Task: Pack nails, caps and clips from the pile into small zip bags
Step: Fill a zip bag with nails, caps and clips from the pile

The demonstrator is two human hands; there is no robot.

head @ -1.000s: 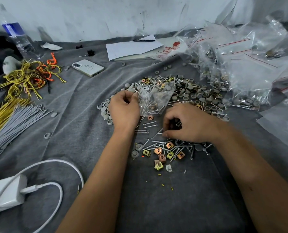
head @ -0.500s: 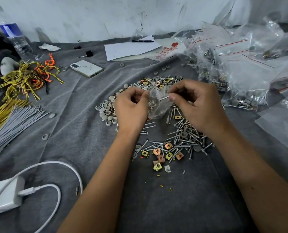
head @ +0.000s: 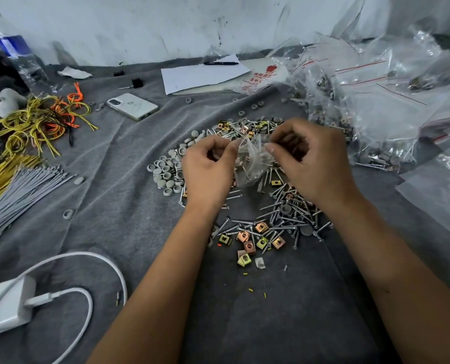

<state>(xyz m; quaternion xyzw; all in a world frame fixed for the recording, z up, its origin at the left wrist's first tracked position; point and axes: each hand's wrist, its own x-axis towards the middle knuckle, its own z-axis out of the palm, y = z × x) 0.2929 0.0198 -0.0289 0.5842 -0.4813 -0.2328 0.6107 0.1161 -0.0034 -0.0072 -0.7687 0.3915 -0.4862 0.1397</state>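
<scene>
Zip bag (head: 252, 164) hangs between both hands above the pile, its mouth pinched by the left hand (head: 208, 169) on one side and the right hand (head: 310, 164) on the other. Some pieces appear to sit inside. Sealing probably comes next: lips aligned, pressed end to end. Nails (head: 284, 214) and clips (head: 247, 240) lie just below the wrists, caps (head: 166, 172) beside the left hand.
</scene>
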